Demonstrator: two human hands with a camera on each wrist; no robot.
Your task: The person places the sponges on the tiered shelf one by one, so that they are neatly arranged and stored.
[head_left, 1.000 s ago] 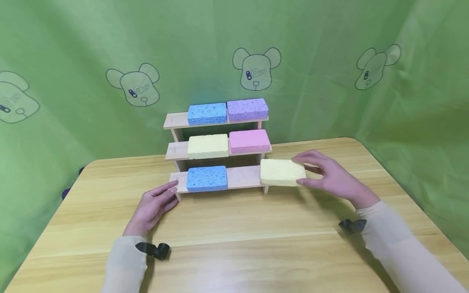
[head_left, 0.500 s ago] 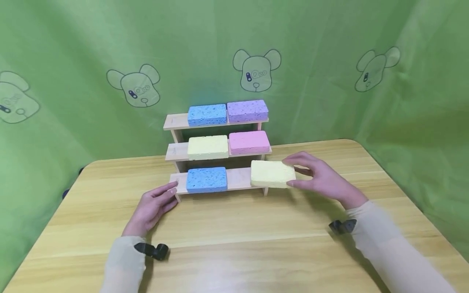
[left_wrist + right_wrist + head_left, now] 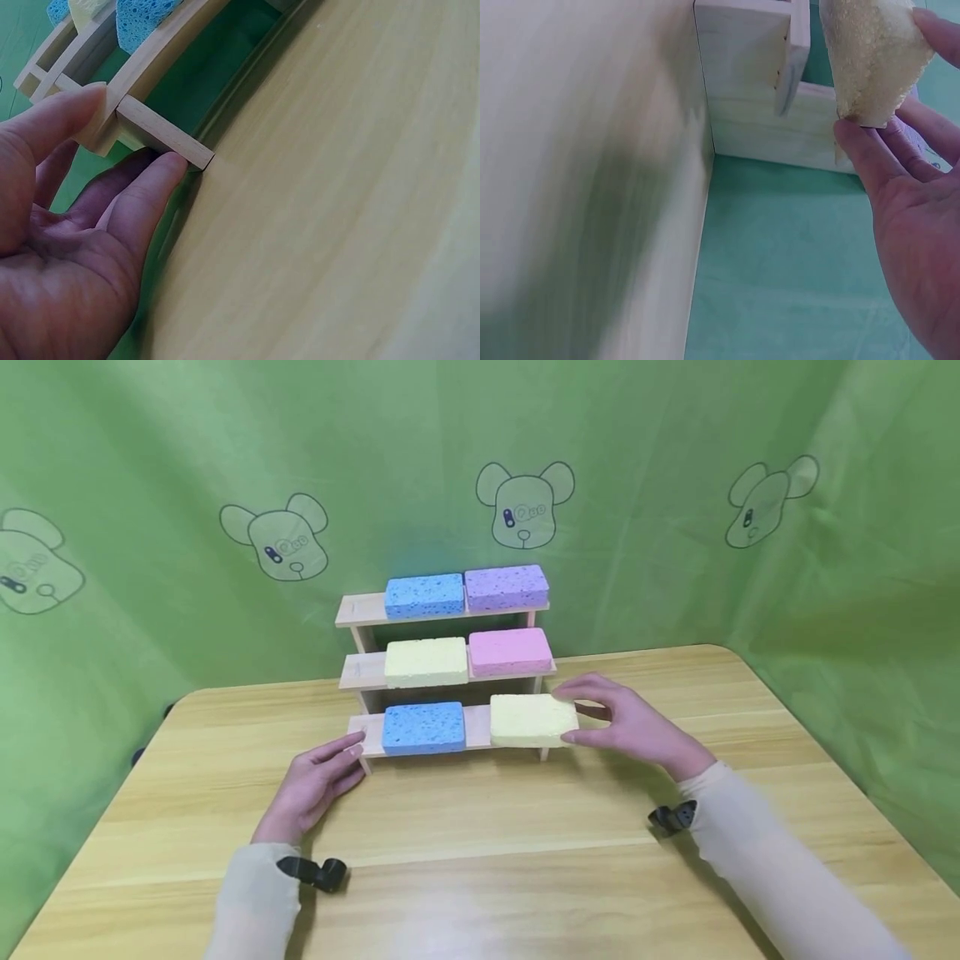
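A three-tier wooden display rack (image 3: 363, 670) stands on the table. My left hand (image 3: 318, 785) grips the left end of its lowest step, thumb on top and fingers under it by the leg, as the left wrist view shows. My right hand (image 3: 626, 718) pinches a pale yellow sponge (image 3: 532, 720) by its right end, thumb and fingers on opposite long sides. This sponge (image 3: 874, 56) is over the right part of the lowest step, close above the board. To its left on that step lies a blue sponge (image 3: 423, 727), with bare board between them.
Another yellow sponge (image 3: 426, 662) and a pink sponge (image 3: 510, 652) sit on the middle step. The top step bears a blue sponge (image 3: 424, 596) and a purple sponge (image 3: 506, 587). A green curtain (image 3: 637, 552) hangs behind the wooden table (image 3: 480, 843).
My right hand has carried the yellow sponge leftward, from beyond the rack's right end to over the lowest step. My left hand has kept its place on the rack.
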